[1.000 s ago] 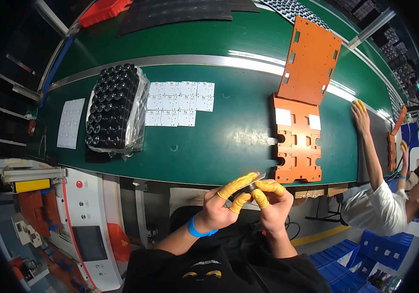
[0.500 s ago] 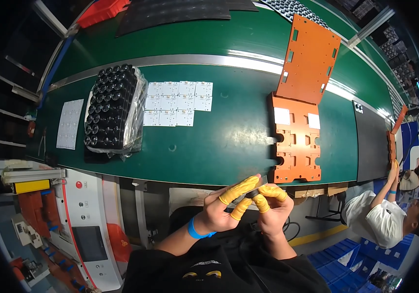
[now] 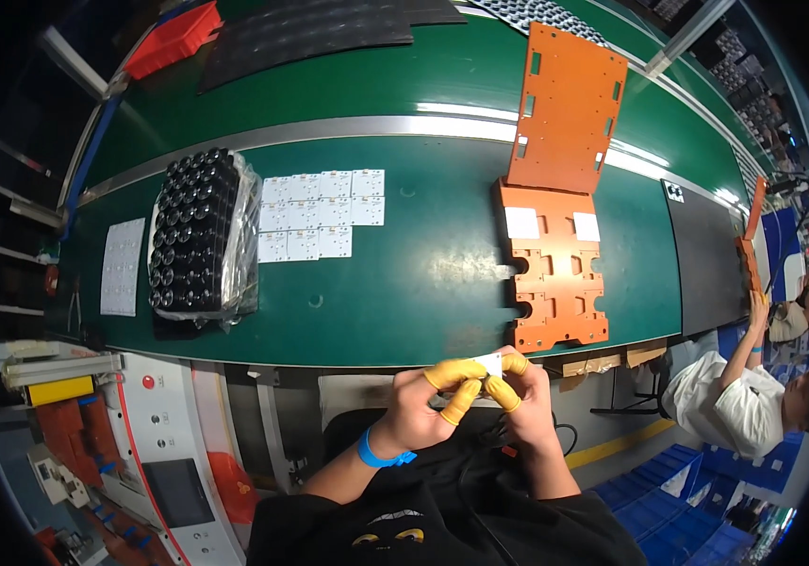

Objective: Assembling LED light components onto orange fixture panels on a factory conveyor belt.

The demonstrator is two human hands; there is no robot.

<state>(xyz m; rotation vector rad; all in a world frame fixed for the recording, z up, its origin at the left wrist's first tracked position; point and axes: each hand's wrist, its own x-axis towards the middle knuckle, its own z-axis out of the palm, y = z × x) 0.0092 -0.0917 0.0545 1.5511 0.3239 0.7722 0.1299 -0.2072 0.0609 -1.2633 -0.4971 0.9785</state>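
My left hand and my right hand meet just off the near edge of the green workbench. Yellow finger cots cover several of their fingertips. Between them they pinch a small white circuit board, its flat face showing; a small dark part below it is mostly hidden by the fingers. Beyond the right hand lies an orange fixture with its lid swung up. Two white boards, a left one and a right one, rest in the fixture's upper part.
Rows of white boards lie left of the fixture, beside a tray of black round parts in clear plastic. A white panel is farther left. A red bin stands at the back. At right, a co-worker reaches to another orange fixture.
The held piece has turned so its white face now shows, and the dark round part is mostly covered. Both hands have drawn closer together. The whole view has shifted slightly.
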